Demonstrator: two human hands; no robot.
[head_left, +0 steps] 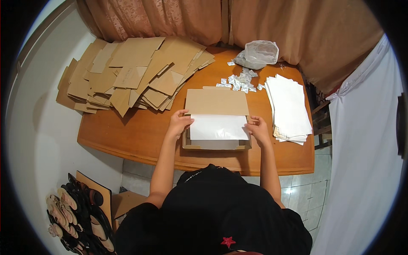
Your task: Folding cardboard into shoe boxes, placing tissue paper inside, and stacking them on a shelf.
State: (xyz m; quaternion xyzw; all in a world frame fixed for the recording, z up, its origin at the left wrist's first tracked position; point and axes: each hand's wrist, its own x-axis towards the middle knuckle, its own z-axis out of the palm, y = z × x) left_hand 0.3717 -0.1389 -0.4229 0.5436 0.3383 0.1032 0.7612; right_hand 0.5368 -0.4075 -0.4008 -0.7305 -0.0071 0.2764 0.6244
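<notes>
An open cardboard box (185, 143) lies in front of me on the table, its lid (216, 101) folded back on the far side. Across the opening I hold a white sheet of paper (219, 126), whose near edge stops short of the box's front wall. My left hand (179, 124) pinches the sheet's left edge, thumb on top. At the opposite edge, my right hand (257, 128) grips the paper with thumb and fingers. Pale lining shows inside the box below the sheet.
Flattened cardboard boxes (131, 76) are piled at the far left of the wooden table (127, 138). Small white packets (243, 80) lie loose beside a clear plastic bag (261, 53). To the right is a stack of white paper (290, 108); shoes (80, 216) stand at lower left.
</notes>
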